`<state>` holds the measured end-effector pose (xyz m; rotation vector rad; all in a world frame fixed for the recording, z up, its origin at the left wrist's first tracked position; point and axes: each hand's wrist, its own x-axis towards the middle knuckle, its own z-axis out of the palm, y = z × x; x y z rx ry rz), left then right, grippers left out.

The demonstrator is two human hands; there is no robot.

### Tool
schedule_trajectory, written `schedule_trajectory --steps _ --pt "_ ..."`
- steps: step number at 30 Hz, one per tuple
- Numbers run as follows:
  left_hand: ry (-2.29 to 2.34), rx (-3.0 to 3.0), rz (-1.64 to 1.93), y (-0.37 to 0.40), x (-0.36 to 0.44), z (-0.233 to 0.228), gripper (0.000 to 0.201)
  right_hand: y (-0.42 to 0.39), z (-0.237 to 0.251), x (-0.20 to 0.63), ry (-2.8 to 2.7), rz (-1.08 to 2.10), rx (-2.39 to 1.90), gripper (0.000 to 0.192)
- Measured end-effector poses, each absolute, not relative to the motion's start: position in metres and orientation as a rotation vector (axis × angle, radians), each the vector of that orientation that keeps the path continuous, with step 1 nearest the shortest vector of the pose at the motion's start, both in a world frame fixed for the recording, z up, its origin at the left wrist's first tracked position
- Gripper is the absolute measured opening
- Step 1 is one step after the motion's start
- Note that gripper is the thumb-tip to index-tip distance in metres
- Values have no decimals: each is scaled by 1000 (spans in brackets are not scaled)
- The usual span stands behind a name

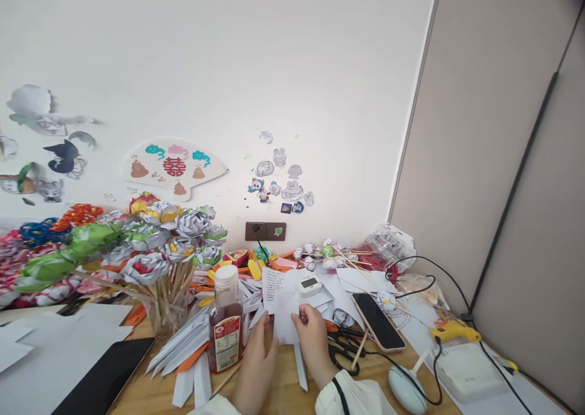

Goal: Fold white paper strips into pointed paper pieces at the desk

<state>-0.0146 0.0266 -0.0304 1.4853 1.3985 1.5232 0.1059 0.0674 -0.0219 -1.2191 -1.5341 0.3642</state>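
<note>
A small white sheet of paper [286, 325] is held between my hands just above the table's front part. My right hand [314, 340] is closed on its right edge, pinching with thumb and fingertips. At the lower left edge is my left hand [259, 357], its thumb against the paper and its fingers behind, partly hidden. Beyond the sheet lie a paper strip with handwriting [273, 288] and a white digital timer [309, 284]. A bottle of reddish-brown liquid [225, 326] with a white cap stands just left of my left hand.
Folded paper strips [183, 348] and a holder of paper flowers [169, 293] fill the left side, near a black tablet-like panel [107, 375]. To the right are black scissors [342, 348], a phone [378, 322], a white mouse [406, 389] and a yellow glue gun [454, 333] with cables.
</note>
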Motion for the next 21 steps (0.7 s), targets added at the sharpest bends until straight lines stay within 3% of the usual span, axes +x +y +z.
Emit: schedule_trajectory --steps 11,21 --pt "1464 1712 1422 20 -10 -31 43 63 -12 115 -1847 -456 -1312 27" --pt "1486 1643 1425 22 -16 -27 49 54 -18 106 -1832 -59 -1074 30"
